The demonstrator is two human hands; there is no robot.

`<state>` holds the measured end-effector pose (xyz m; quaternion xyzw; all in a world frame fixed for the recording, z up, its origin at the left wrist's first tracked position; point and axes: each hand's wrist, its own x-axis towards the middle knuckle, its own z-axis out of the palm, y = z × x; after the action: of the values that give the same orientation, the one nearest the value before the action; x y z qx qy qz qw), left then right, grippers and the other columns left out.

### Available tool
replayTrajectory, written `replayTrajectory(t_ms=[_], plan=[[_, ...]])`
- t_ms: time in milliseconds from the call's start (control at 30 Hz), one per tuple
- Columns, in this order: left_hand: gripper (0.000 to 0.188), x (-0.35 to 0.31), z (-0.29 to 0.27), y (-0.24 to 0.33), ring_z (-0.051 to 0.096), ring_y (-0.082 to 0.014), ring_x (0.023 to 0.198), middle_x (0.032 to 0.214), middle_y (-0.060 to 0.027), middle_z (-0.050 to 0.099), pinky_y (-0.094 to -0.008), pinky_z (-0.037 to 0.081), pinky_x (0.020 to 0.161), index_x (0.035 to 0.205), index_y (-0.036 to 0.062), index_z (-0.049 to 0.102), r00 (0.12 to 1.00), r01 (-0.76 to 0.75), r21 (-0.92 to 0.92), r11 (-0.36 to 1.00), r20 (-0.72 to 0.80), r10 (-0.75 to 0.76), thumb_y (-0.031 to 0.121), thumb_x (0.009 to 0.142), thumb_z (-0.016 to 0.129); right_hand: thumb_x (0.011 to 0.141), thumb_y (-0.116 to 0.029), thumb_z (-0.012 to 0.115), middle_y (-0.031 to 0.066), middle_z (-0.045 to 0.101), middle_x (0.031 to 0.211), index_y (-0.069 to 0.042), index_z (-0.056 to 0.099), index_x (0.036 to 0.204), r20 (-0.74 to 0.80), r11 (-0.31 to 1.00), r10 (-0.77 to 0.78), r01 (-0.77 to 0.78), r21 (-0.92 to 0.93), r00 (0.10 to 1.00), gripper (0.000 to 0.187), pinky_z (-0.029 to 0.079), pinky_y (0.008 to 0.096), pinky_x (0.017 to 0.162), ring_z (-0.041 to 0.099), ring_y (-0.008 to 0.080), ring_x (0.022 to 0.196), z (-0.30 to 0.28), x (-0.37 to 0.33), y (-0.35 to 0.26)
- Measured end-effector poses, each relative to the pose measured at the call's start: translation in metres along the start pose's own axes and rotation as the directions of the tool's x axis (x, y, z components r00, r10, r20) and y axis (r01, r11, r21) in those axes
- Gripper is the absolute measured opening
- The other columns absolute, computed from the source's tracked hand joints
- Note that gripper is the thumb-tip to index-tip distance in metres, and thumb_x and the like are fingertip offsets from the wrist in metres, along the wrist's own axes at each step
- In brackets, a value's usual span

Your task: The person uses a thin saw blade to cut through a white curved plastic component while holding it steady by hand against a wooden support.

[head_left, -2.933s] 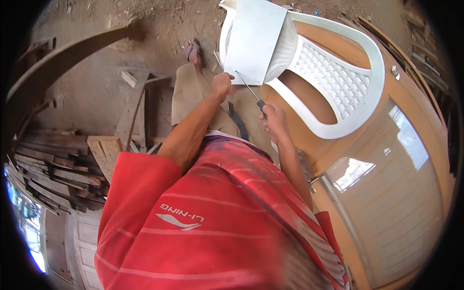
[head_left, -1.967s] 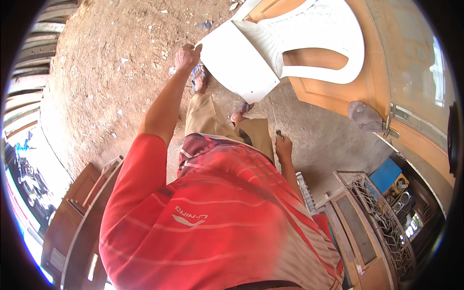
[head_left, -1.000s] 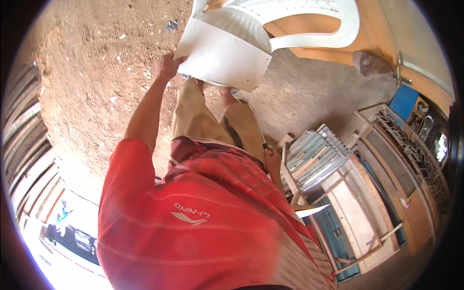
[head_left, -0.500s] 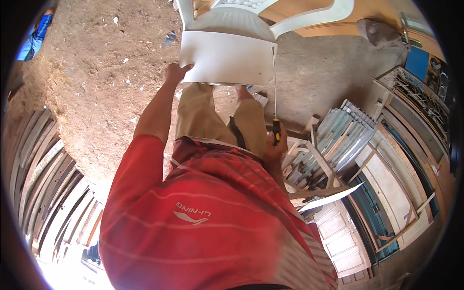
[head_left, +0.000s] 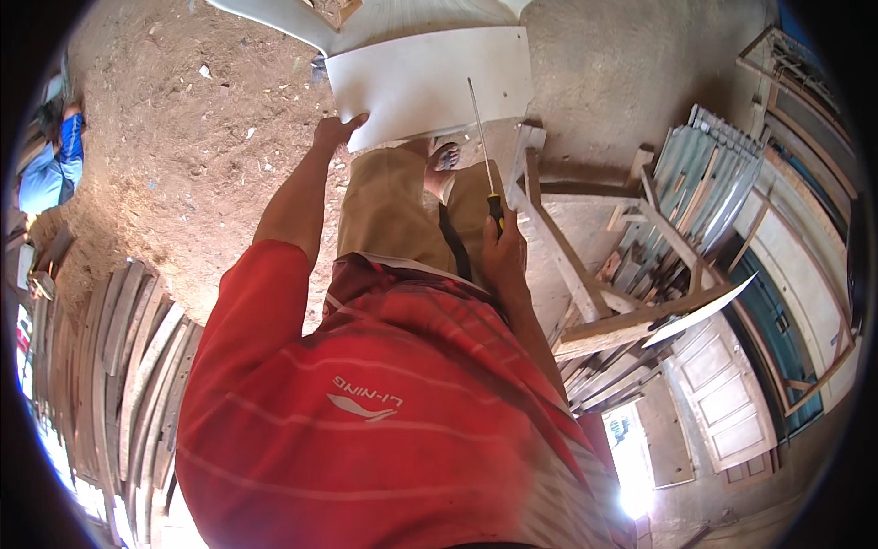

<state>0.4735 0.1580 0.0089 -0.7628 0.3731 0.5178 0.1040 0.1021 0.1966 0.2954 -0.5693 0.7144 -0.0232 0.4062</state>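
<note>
A white panel (head_left: 430,87) with small holes near its right side lies in front of my knees, against the seat of a white plastic chair (head_left: 416,20). My left hand (head_left: 340,133) grips the panel's near left corner, thumb on top and the other fingers hidden beneath. In my right hand (head_left: 505,253) is a long-shafted screwdriver (head_left: 495,212) with a black and yellow handle, held near my right thigh. Its shaft points away from me, and in the view its tip overlaps the panel. Whether the tip touches the panel I cannot tell.
A wooden frame (head_left: 572,261) stands close by my right side, with corrugated sheets (head_left: 679,183) and a white panelled door (head_left: 722,393) beyond it. Stacked planks (head_left: 128,366) are at the left. Farther off at left is a person in blue (head_left: 62,165).
The view has shifted, and the chair and panel sit higher in it. The screwdriver has tilted left, its tip moving from beside the panel's right edge to over it. My left hand keeps its grip.
</note>
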Motion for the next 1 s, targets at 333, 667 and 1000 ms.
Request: replayTrajectory(t_ms=[333,667,1000], plan=[[0.102,0.005,-0.009,0.004,0.071,-0.0328,0.098,0.101,-0.0241,0.073,-0.0409,0.054,0.088,0.102,-0.0122,0.070,0.996,0.090,-0.102,0.991,-0.004,-0.091,0.082,0.064,0.074,0.100,-0.022,0.056,0.0295,0.065,0.104,0.001,0.054,0.127,-0.138,0.997,0.029,-0.020,0.072,0.990,0.035,0.050,0.0535,0.080,0.064,0.0483,0.095,0.043,-0.023,0.006],[0.066,-0.015,0.000,0.001,0.071,-0.0355,0.084,0.083,-0.0217,0.073,-0.0451,0.052,0.083,0.082,-0.0031,0.074,0.887,-0.025,0.112,0.993,-0.456,0.074,0.063,0.081,0.071,0.098,-0.020,0.058,0.0275,0.067,0.093,-0.001,0.056,0.117,-0.247,0.984,-0.036,0.078,0.160,0.968,0.027,0.050,0.0546,0.074,0.065,0.0490,0.087,0.105,-0.051,-0.009],[0.039,-0.162,-0.083,0.005,0.058,-0.0150,0.076,0.084,-0.0038,0.062,-0.0259,0.049,0.062,0.120,-0.0020,0.063,0.940,0.081,-0.956,0.281,0.167,0.297,0.032,0.106,0.048,0.097,-0.027,0.057,0.0268,0.068,0.095,-0.002,0.058,0.112,-0.255,0.982,0.030,0.020,0.189,0.967,0.029,0.049,0.0566,0.076,0.065,0.0487,0.090,0.133,-0.080,-0.049]])
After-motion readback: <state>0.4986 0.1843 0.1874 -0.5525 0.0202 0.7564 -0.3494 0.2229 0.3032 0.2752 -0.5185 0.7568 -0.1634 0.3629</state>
